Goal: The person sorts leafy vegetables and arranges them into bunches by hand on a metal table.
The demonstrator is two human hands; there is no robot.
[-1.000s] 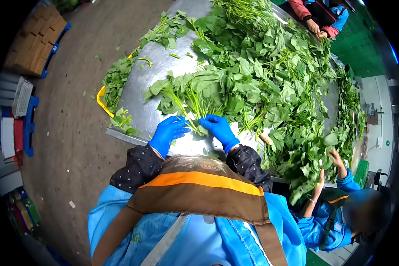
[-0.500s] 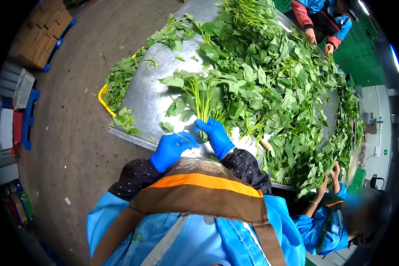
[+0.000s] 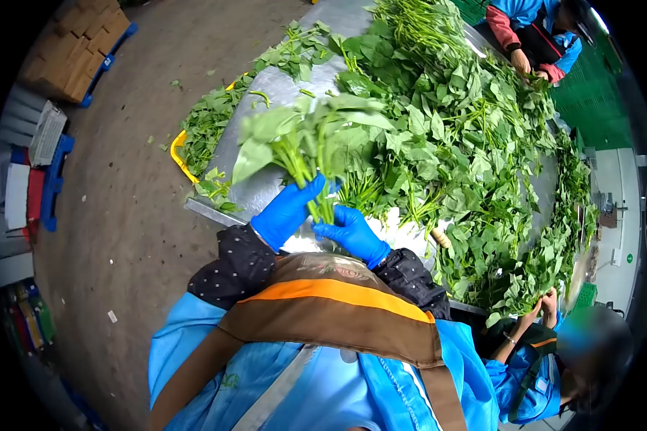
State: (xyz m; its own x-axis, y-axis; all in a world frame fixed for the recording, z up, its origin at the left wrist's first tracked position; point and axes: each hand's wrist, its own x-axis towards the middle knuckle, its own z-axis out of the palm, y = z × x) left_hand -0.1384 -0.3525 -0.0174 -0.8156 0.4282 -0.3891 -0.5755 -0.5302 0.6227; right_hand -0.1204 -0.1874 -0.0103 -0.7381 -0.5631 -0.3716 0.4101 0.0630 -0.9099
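A bunch of leafy green stems (image 3: 295,147) is held up in front of me, leaves pointing away and slightly blurred. My left hand (image 3: 289,212), in a blue glove, is closed around the middle of the stems. Lower down, my right hand (image 3: 354,233), gloved in blue too, grips the stem ends between thumb and fingers. Just beyond my hands lies a big heap of the same greens (image 3: 438,151) on a metal table (image 3: 248,183). A short light-brown handle-like piece (image 3: 440,237) pokes out of the heap to the right of my right hand.
A yellow-rimmed crate (image 3: 182,159) full of greens stands at the table's left side. One co-worker's hands (image 3: 528,66) are at the far right of the heap; another's hands (image 3: 543,310) are at the near right. Boxes (image 3: 75,54) sit on a blue pallet at upper left.
My left hand has moved from beside the bunch to grip its stems. The bunch has come up closer, and my right hand has slid to the stem ends.
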